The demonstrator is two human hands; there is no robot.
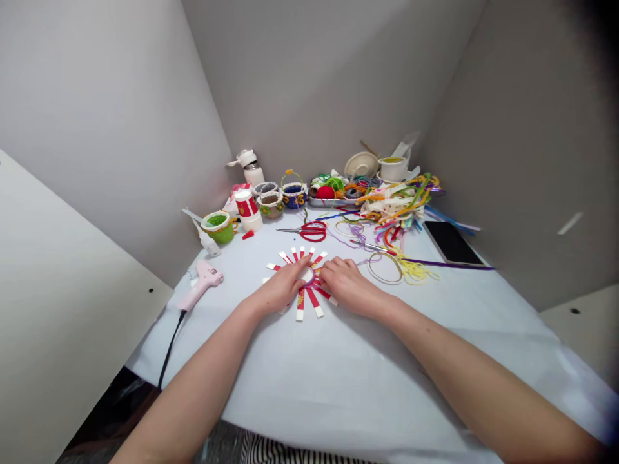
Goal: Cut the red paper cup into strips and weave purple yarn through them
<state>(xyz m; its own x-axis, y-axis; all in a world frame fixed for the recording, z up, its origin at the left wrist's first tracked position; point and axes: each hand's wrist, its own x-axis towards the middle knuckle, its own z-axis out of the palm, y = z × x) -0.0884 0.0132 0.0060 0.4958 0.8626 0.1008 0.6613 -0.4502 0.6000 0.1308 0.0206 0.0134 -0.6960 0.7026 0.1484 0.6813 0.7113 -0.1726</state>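
Note:
A paper cup cut into red and white strips [304, 301] lies flattened like a star on the white table [338, 380]. My left hand [284, 285] lies on its left side, fingers stretched out flat and pressing the strips near the white round base. My right hand [344, 282] rests on the right side, fingers curled down onto the strips beside the base. Both hands press the piece against the table.
A pink glue gun [202, 281] with a black cord lies at the left. Red scissors [309, 230], a red paper cup [246, 205], small woven baskets [271, 203], a green basket [218, 227], a pile of coloured cords [401, 206] and a black phone [452, 243] surround the work.

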